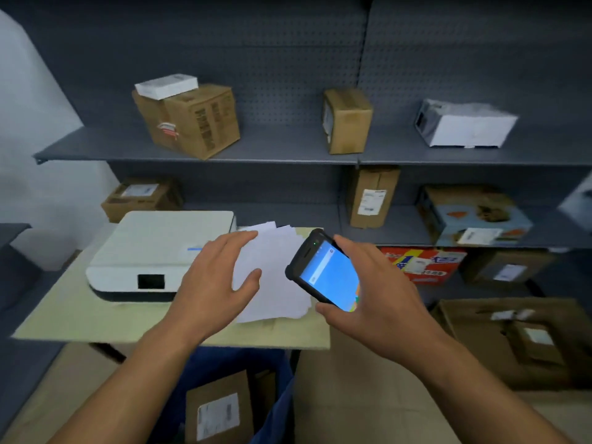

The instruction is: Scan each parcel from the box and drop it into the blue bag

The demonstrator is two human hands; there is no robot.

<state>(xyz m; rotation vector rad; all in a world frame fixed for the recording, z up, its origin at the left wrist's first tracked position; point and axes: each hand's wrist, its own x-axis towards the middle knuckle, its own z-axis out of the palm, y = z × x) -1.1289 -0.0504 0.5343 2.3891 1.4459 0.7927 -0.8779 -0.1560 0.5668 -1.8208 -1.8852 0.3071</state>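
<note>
Left hand (pixel 217 280): fingers (pixel 237 241) spread and relaxed, gripping nothing, hovering over loose white paper sheets (pixel 275 283).
Right hand (pixel 368 302): fingers (pixel 347 246) curled round a black handheld scanner (pixel 326 270), thumb at its lower edge, blue screen lit and facing up.
Counter (pixel 80 315): pale, flat and matt; it carries the sheets and a boxy white printer (pixel 160 251).
Blue fabric bag (pixel 224 363): soft-sided, mouth open below the counter's near edge.
Task's thing: one flat brown cardboard parcel (pixel 217 411) with a white label lies inside the bag; more labelled ones sit in the large brown cardboard box (pixel 480 347) on the floor at the right.
Handling: probably light and stiff with slightly rough faces; best gripped across opposite edges, label kept uncovered for scanning.
Behind: grey metal shelves (pixel 256 149) with a pegboard back, holding assorted cartons.
</note>
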